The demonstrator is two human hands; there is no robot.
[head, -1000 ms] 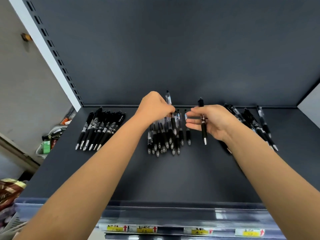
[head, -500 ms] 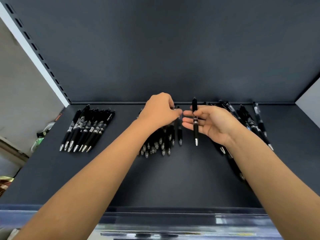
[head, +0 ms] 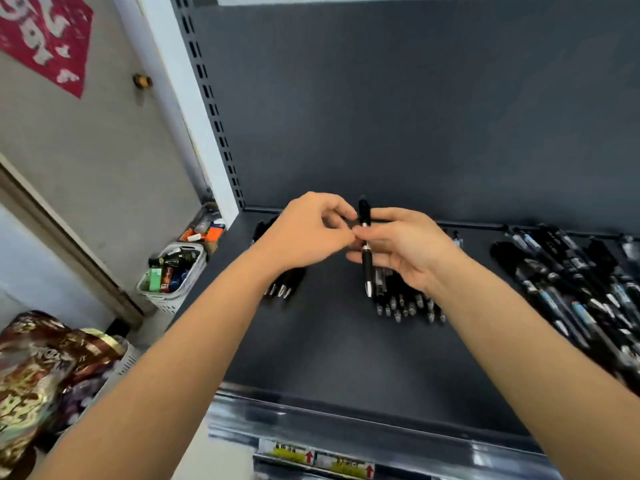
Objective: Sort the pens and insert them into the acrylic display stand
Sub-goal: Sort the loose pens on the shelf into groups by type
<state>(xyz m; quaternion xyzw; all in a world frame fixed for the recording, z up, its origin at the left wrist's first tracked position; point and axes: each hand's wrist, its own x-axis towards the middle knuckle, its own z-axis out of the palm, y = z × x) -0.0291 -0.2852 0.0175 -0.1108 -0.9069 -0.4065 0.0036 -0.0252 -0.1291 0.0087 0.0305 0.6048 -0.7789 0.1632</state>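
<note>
My right hand [head: 407, 249] is closed around a black pen [head: 367, 263], holding it upright with the silver tip down above the dark shelf [head: 346, 358]. My left hand [head: 308, 232] is just left of it; its curled thumb and forefinger are slightly apart, right at the pen's upper part, and hold nothing that I can see. Three piles of black pens lie on the shelf: a left pile [head: 280, 289] mostly hidden under my left wrist, a middle pile [head: 405, 306] below my right hand, and a larger right pile [head: 571, 289]. No acrylic stand is in view.
The shelf's front rail [head: 346, 427] carries yellow price labels [head: 311, 459]. Left of the shelf, on the floor, stand a white basket [head: 162, 299] with bottles and some patterned bags [head: 41, 368]. A perforated upright [head: 214, 126] marks the shelf's left edge.
My left hand has come off the middle pile and moved to the pen in my right hand. The view has swung left, so the piles now sit further right.
</note>
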